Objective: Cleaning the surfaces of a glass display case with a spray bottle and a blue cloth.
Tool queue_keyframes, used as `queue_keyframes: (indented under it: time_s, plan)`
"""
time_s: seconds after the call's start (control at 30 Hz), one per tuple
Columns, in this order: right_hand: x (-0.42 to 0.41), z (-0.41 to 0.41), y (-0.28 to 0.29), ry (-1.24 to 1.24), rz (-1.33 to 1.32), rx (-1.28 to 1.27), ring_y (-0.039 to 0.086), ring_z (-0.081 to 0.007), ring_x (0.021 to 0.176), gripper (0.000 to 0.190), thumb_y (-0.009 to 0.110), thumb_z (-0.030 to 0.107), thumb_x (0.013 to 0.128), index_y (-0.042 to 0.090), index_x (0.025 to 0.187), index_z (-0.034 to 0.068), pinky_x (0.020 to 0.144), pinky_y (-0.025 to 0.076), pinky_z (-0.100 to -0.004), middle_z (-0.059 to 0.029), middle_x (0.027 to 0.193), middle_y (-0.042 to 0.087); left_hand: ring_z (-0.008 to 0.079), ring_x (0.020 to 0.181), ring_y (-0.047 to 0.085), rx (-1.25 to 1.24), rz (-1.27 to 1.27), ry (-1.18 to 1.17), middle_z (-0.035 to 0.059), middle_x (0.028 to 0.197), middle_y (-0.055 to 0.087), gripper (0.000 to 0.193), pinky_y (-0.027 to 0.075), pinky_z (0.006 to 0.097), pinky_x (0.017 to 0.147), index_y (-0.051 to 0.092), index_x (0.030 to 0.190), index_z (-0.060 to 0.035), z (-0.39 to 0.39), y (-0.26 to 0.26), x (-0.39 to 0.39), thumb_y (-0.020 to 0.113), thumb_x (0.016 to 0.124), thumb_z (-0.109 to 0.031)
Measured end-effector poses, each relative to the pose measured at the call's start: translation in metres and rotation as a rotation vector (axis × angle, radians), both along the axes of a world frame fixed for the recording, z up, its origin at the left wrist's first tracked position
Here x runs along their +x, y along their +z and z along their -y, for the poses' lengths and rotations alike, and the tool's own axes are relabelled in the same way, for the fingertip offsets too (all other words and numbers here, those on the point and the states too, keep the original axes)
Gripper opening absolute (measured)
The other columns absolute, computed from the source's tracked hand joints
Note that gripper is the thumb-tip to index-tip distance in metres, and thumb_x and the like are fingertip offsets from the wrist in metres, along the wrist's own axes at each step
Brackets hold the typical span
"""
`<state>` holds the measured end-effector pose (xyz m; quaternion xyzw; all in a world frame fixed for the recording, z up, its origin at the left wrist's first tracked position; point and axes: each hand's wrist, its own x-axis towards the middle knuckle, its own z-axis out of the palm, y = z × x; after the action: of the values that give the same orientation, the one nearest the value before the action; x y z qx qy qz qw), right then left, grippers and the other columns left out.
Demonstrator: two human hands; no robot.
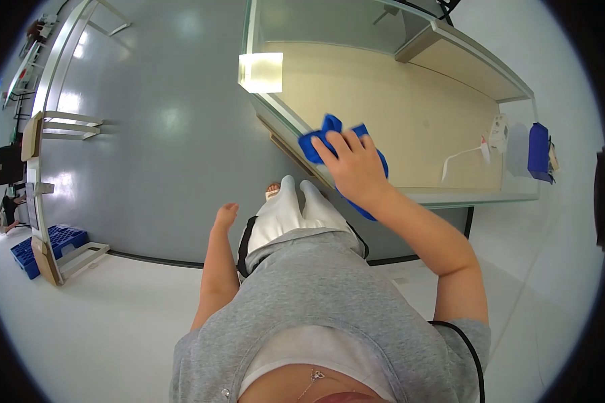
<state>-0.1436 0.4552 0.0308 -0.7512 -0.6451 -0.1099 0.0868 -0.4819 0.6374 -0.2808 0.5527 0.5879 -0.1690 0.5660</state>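
Observation:
A crumpled blue cloth (310,147) is bunched under my right hand (355,169), with its folds showing past the fingers and below the wrist. My right hand grips it over the near left edge of a glass-sided display case (484,197). Whether the cloth touches the glass is hard to tell. Inside the case is a pale yellow base panel (408,111). My left hand (227,215) hangs at my left side above the grey floor, apart from the case, and nothing shows in it.
A white socket unit (498,133) and a white plug (485,149) with a cable appear at the case's right end. Beyond them is a blue box-like object (538,151). Far left, a long white-framed table (55,60) stands near a blue plastic pallet (70,239).

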Motion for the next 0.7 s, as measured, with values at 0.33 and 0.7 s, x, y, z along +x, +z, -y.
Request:
queue_keyframes:
  time_s: [0.33,0.7]
  plan:
    - [0.025,-0.14,-0.015,-0.025,0.07,0.077,0.058,-0.0239,0.101,0.017,0.062,0.011,0.079,0.065,0.095,0.006,0.072,0.045,-0.0392,-0.0076,0.106,0.059,0.0167,0.092,0.059,-0.034,-0.182,0.177,0.0034,0.103,0.064,0.04,0.047,0.0383,0.073,0.06,0.12,-0.0084,0.036,-0.003,-0.098,0.059,0.09,-0.035]
    - [0.0,-0.065,-0.013,-0.006,-0.032,0.004,0.058,-0.0242,0.097,0.039,0.063,0.009,0.077,0.065,0.116,0.01,0.071,0.042,-0.039,-0.0086,0.112,0.058,0.0141,0.075,0.059,-0.077,-0.219,0.152,0.0006,0.082,0.061,0.036,0.046,0.0346,0.059,0.065,0.109,-0.0082,0.057,-0.014,-0.08,0.06,0.086,-0.035]
